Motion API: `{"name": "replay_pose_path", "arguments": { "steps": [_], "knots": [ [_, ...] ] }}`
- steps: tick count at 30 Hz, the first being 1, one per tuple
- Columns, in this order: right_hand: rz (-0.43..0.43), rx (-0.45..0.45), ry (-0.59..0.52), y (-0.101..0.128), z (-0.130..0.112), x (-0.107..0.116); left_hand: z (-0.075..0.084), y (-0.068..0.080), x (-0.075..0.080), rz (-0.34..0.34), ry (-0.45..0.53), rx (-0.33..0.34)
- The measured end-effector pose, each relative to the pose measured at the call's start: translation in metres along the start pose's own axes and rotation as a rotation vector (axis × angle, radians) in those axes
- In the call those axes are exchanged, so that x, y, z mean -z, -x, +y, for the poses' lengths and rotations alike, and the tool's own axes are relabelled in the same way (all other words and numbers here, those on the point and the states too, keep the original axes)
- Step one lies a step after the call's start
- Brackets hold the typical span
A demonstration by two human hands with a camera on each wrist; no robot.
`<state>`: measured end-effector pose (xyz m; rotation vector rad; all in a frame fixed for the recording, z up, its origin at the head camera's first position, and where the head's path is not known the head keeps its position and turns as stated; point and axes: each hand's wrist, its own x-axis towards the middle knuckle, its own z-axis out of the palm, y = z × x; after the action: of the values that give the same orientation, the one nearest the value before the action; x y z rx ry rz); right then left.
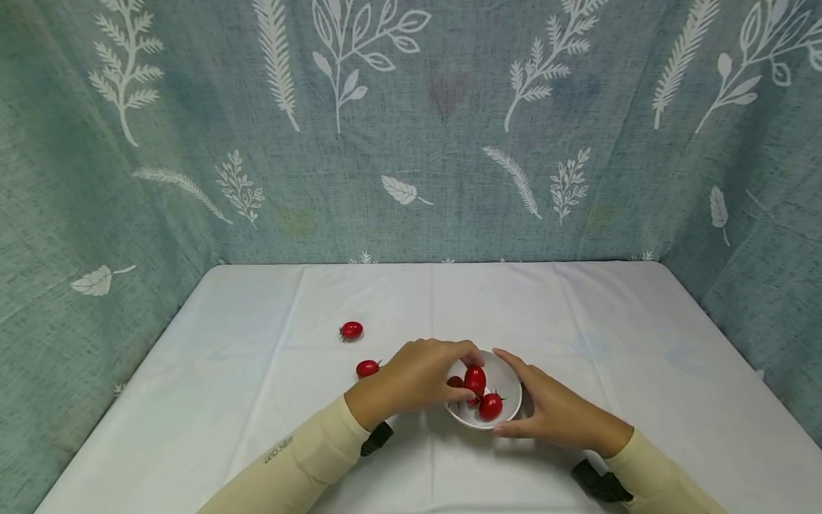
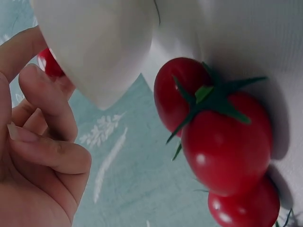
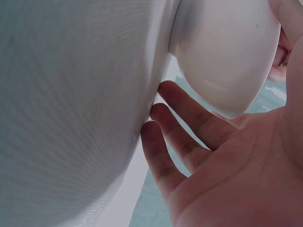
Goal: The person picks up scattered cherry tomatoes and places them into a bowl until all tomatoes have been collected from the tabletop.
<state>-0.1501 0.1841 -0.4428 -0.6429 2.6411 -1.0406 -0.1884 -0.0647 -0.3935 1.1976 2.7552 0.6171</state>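
Observation:
A small white bowl (image 1: 511,391) stands on the cloth with several red cherry tomatoes in it, one (image 1: 491,407) near its front. Over its left side, my left hand (image 1: 417,375) pinches an upright cherry tomato (image 1: 475,379) between thumb and finger, inside the rim. On the bowl's right, my right hand (image 1: 559,410) curves thumb and index finger round the rim. Its other fingers (image 3: 161,156) extend down to the cloth in the right wrist view. Under the left hand, the left wrist view shows a cherry tomato (image 2: 227,146) with a green calyx between two others.
Left of the bowl, one cherry tomato (image 1: 351,330) lies farther back, another (image 1: 367,368) beside the left wrist. White cloth (image 1: 257,428) covers the table. Green leaf-patterned curtains (image 1: 411,143) enclose its back and sides. A black strap (image 1: 600,482) is on the right wrist.

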Motion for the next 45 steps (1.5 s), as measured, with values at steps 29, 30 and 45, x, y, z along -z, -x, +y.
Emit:
{"name": "replay_pose_path", "arguments": {
  "steps": [29,30,45],
  "knots": [
    [-0.004,0.001,0.022,0.000,-0.002,0.000,0.002,-0.002,-0.011,-0.031,-0.095,-0.033],
    [-0.003,0.001,0.023,0.000,-0.002,0.000,0.002,-0.002,-0.012,-0.032,-0.096,-0.034],
    [0.005,0.011,0.022,-0.001,-0.002,0.001,0.000,0.000,-0.010,-0.034,-0.090,-0.025]
  ]
}}
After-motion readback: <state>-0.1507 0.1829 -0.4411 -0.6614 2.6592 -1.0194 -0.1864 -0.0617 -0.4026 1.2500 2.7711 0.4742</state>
